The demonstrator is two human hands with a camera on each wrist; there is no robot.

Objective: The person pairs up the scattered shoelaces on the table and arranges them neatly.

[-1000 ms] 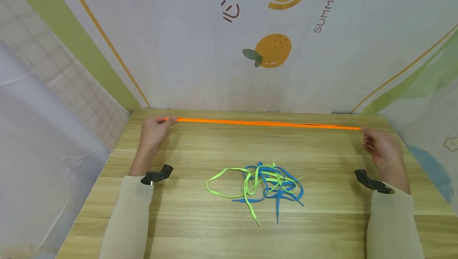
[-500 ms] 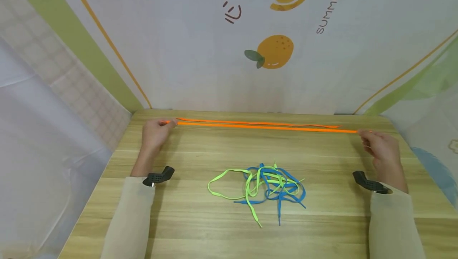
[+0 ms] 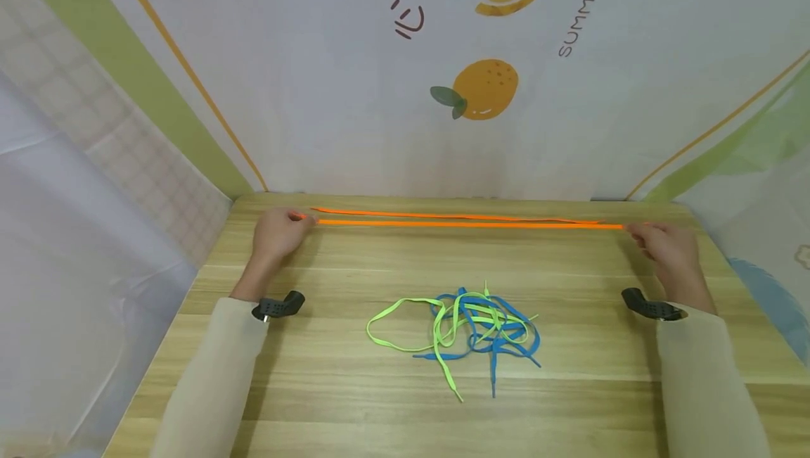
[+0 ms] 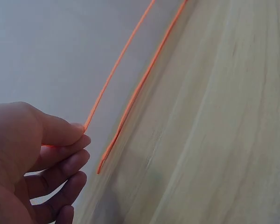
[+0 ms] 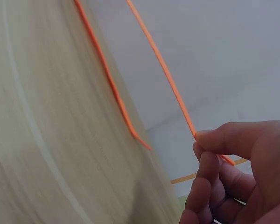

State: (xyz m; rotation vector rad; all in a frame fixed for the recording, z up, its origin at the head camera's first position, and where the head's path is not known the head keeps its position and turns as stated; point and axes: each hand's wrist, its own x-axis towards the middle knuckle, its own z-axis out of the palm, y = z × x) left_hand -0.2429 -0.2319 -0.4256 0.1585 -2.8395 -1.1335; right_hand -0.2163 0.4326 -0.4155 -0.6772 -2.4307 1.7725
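An orange shoelace (image 3: 468, 225) is stretched straight between my hands along the back of the table. My left hand (image 3: 277, 234) pinches one end between thumb and index finger, its other fingers loosely bent in the left wrist view. At the opposite end my right hand (image 3: 669, 250) pinches it, and a short tip pokes out past the fingers in the right wrist view. Just behind it, a second orange shoelace (image 3: 405, 214) lies nearly straight by the table's back edge. In the left wrist view, the held lace (image 4: 116, 66) passes above the lying lace (image 4: 139, 86).
Nearer me, a blue shoelace (image 3: 533, 345) and a yellow-green shoelace (image 3: 378, 315) lie tangled together mid-table. The wooden table (image 3: 354, 409) backs onto a white printed cloth (image 3: 342, 92). More cloth hangs at both sides.
The held orange lace has come slightly toward me, away from the lying lace it overlapped. My right hand has shifted a little left, my left hand slightly right. The tangled laces stay put.
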